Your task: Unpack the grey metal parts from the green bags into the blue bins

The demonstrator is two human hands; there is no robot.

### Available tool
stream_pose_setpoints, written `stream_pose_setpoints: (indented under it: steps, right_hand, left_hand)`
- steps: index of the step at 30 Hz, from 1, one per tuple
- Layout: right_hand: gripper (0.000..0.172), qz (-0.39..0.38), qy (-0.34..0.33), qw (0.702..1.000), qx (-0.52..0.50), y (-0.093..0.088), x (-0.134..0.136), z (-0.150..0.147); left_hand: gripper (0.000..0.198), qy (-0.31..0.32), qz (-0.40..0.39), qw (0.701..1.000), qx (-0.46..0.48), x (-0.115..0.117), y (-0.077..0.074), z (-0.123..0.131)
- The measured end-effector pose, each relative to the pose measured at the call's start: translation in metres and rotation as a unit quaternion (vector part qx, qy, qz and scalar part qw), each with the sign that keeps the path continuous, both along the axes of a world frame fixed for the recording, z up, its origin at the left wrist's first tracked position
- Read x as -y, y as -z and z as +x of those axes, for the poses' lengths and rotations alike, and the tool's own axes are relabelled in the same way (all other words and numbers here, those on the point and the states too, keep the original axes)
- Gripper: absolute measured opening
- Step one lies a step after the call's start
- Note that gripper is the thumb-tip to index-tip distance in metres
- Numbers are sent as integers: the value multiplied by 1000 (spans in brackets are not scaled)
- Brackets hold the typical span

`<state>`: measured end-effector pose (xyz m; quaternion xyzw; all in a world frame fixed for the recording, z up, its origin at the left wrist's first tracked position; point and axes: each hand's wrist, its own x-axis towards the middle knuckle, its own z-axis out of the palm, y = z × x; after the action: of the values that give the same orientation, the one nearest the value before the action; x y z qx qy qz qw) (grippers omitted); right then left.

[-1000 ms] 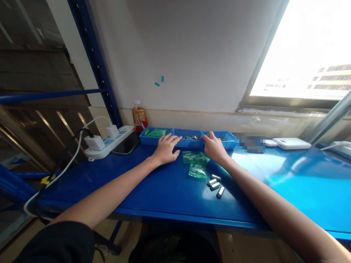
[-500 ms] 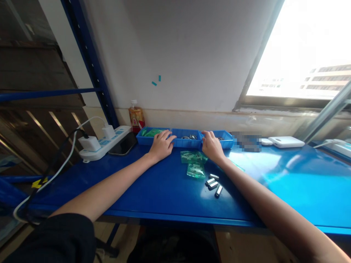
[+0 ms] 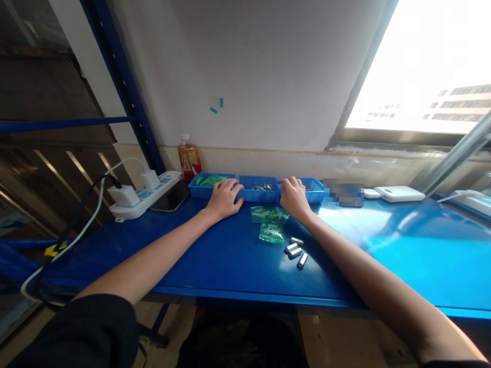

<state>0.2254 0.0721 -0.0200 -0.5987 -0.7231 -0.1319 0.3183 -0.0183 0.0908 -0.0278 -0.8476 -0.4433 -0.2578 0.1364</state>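
Left hand point(image 3: 224, 198): palm down, fingers spread fairly wide, over the front wall near where the left bin point(image 3: 199, 192) meets the middle bin point(image 3: 255, 196). Nothing seen in its grip. Right hand point(image 3: 294, 197): fingers bent, at the divide between the middle bin and the right bin point(image 3: 316, 196); fingertips partly hidden, can't tell if it's pinching anything.

All three blue bins sit in a row along the counter's point(image 3: 215, 260) back edge. Left one has green packets point(image 3: 210, 180); middle one has small metal parts point(image 3: 265, 187); right one shows some too, mostly blocked by the hand.

Green see-through bags point(image 3: 271, 231) lie in front of the middle bin, overlapping. Four metal cylinders point(image 3: 295, 252) lie closer to the counter's front edge, just past the bags.

Toward the back left corner: bottle point(image 3: 189, 161), phone point(image 3: 171, 196), power strip point(image 3: 166, 179) with plugs in. Along the back edge, right side: white box point(image 3: 399, 193), beside a pixelated patch.
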Motion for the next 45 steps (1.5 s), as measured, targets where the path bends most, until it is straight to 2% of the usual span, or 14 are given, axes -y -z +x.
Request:
stream_pose_setpoints:
  steps: [4, 8, 11, 13, 17, 21, 24, 26, 28, 31, 35, 40, 43, 45]
  right_hand:
    - [32, 37, -52, 995, -74, -9, 15, 1]
    - [28, -3, -163, 984, -65, -9, 40, -18]
    - [33, -5, -265, 963, -55, -4, 55, -37]
    - [35, 15, -294, 953, -68, -2, 59, -45]
    - [30, 35, -281, 954, -95, -3, 60, -44]
    - [22, -19, -260, 959, -113, -6, 62, -41]
    - [21, -50, -261, 955, -135, -6, 64, -43]
    - [18, -41, -260, 955, -136, -6, 64, -45]
    - [17, 5, -252, 960, -125, -6, 63, -44]
    - [25, 87, -238, 962, -104, -8, 61, -39]
    - [29, 123, -235, 961, -77, -12, 63, -34]
    - [27, 112, -209, 971, -20, -12, 68, -38]
    - [26, 81, -216, 972, -52, -10, 67, -40]
    - [22, 52, -244, 966, -68, -8, 65, -39]
  left_hand:
    - [44, 1, 16, 1000, 7, 12, -5, 0]
    - [41, 96, -7, 995, 32, 32, -9, 8]
    - [36, 159, -49, 980, 107, 43, -10, 17]
    - [28, 181, -79, 967, 161, 46, -9, 23]
    - [20, 216, -143, 938, 231, 47, -8, 26]
    - [20, 259, -169, 924, 226, 48, -7, 25]
    - [20, 260, -171, 927, 211, 47, -5, 23]
    - [20, 250, -163, 932, 205, 45, -3, 23]
    - [20, 237, -152, 938, 202, 42, -2, 22]
    - [20, 219, -136, 945, 201, 39, 0, 22]
    - [18, 207, -128, 950, 195, 38, 2, 22]
    - [20, 216, -128, 949, 192, 41, 0, 22]
    - [23, 219, -123, 950, 185, 43, -2, 22]
    - [24, 218, -125, 951, 180, 43, -2, 21]
